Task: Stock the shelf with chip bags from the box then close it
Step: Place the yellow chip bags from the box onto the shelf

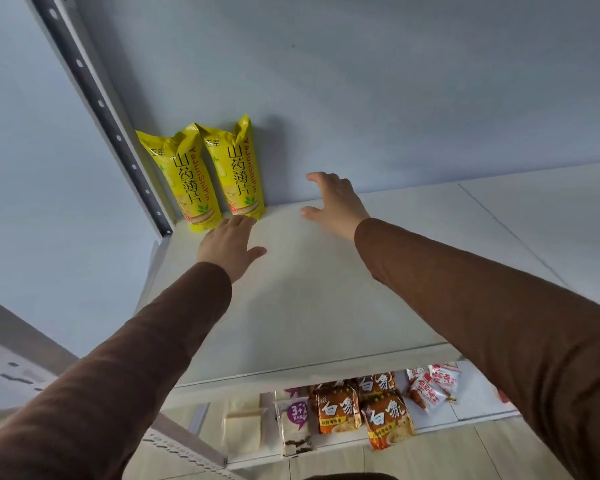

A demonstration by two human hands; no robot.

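Bags [219, 174] just beyond left fingers [238, 221]

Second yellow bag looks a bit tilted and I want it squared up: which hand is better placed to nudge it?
Probably the left hand: open, its fingertips right at the base of the two yellow bags. The right hand, also open, hovers over bare shelf farther to the right.

Two yellow chip bags, tall, narrow, black Chinese lettering down front. Both upright at 10 o'clock corner of white shelf [326, 306], leaning on back wall. Left bag [187, 181] just beside right bag [241, 168], tops overlapping.
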